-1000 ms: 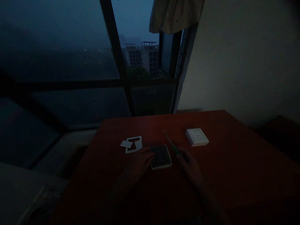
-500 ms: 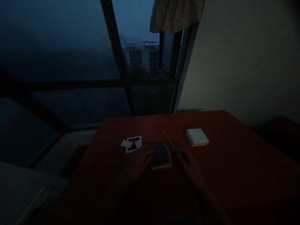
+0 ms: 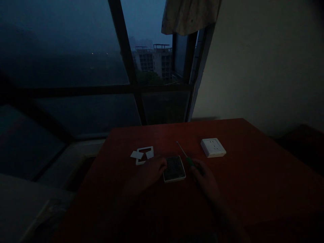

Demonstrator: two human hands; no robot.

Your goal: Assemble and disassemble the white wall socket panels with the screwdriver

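Note:
On the table lies a square box with a white rim and a dark inside (image 3: 175, 170); it looks like an opened wall switch or socket. The curled fingers of my left hand (image 3: 153, 168) are over its left edge, pinched together at the dark part; dim light hides what is between them. My right hand (image 3: 205, 179) is closed around the green handle of a screwdriver (image 3: 189, 161), whose thin shaft points away and to the left, beside the box. Left of the box are a white frame (image 3: 144, 148) and a loose white plate (image 3: 137, 155).
A white wall socket (image 3: 213, 147) sits at the right on the reddish table (image 3: 162, 135). Behind the table are a dark-framed window (image 3: 162, 89) and a pale wall (image 3: 253, 67). A short curtain (image 3: 191, 17) hangs at the top. The room is very dim.
My left hand's fingers have curled in more and shifted slightly over the box's left edge. My right hand and the screwdriver have hardly moved.

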